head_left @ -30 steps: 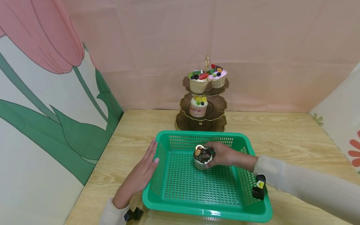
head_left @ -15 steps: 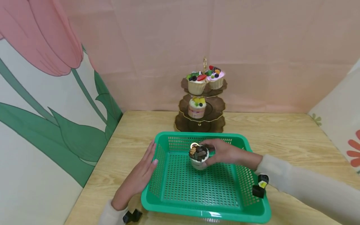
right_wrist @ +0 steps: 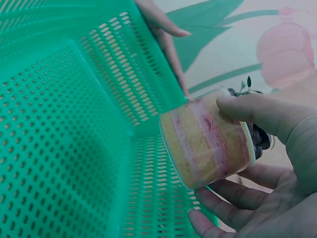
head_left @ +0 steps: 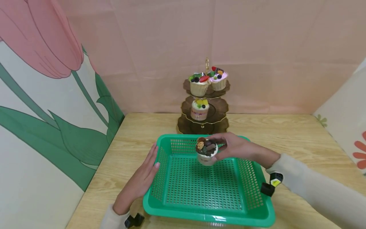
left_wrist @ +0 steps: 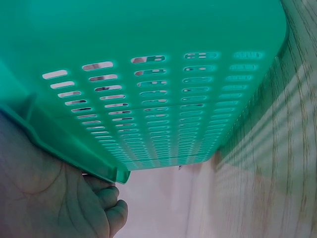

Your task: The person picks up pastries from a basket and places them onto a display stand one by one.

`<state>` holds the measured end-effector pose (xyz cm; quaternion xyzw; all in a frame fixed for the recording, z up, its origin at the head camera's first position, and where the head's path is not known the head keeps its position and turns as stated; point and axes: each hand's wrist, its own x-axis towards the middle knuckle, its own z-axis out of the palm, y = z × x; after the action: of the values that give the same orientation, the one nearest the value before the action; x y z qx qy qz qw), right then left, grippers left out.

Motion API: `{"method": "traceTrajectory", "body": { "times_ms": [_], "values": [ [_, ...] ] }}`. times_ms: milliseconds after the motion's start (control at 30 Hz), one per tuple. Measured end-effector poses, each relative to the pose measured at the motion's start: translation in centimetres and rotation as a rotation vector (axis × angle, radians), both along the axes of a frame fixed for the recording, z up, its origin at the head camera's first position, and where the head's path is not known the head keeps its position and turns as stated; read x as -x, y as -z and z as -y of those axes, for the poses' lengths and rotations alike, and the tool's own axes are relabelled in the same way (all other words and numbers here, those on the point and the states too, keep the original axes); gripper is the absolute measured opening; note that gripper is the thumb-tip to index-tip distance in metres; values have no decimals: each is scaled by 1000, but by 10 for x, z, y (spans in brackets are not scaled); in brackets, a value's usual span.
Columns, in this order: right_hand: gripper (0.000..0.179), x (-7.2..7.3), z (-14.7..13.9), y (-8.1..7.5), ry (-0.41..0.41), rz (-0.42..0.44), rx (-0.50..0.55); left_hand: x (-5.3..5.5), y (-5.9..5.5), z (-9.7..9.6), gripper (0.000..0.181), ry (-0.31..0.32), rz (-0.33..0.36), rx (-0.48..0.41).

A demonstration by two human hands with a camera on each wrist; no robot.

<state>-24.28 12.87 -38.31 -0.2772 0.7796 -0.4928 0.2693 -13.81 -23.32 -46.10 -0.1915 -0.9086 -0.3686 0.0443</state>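
My right hand (head_left: 233,147) grips a dessert cup (head_left: 206,152) with a dark, chocolate-like topping, held above the floor of the green basket (head_left: 206,219). Layers of yellow sponge and pink filling show through the clear wall of the dessert cup (right_wrist: 208,141) in the right wrist view, thumb on one side and fingers on the other. My left hand (head_left: 140,178) lies with straight fingers along the basket's left side. In the left wrist view, the palm of the left hand (left_wrist: 54,193) is against the rim of the green basket (left_wrist: 163,29).
Behind the basket stands a brown three-tier stand (head_left: 203,127). Two cupcakes, one white-topped (head_left: 199,85) and one pink-topped (head_left: 218,79), sit on its top tier. A fruit-topped dessert cup (head_left: 199,110) is on the middle tier. A pink backdrop (head_left: 271,47) hangs behind the wooden table (head_left: 280,133).
My right hand first shifts slightly left with the dessert cup, then raises it and moves back to the right. The left hand stays at the basket's side.
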Motion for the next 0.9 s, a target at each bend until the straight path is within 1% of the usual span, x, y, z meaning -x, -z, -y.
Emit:
{"method": "traceTrajectory", "body": {
  "times_ms": [233,400,533,633,733,900],
  "values": [
    [78,7,-17,-13,0,-80,-4,-1,-1,-1,58,-7,1,2],
    [69,11,-29,-24,23,-151,29,-2,-2,-1,58,-7,2,5],
    [65,16,-38,-31,44,-151,59,-2,-1,-1,58,-9,5,5],
    [63,21,-44,-33,64,-159,51,-1,0,0,58,-10,2,8],
    [62,27,-49,-35,95,-176,21,-1,0,0,58,-12,0,14],
    [62,37,-55,-36,149,-241,-49,-1,-1,-1,59,-10,3,9]
  ]
}}
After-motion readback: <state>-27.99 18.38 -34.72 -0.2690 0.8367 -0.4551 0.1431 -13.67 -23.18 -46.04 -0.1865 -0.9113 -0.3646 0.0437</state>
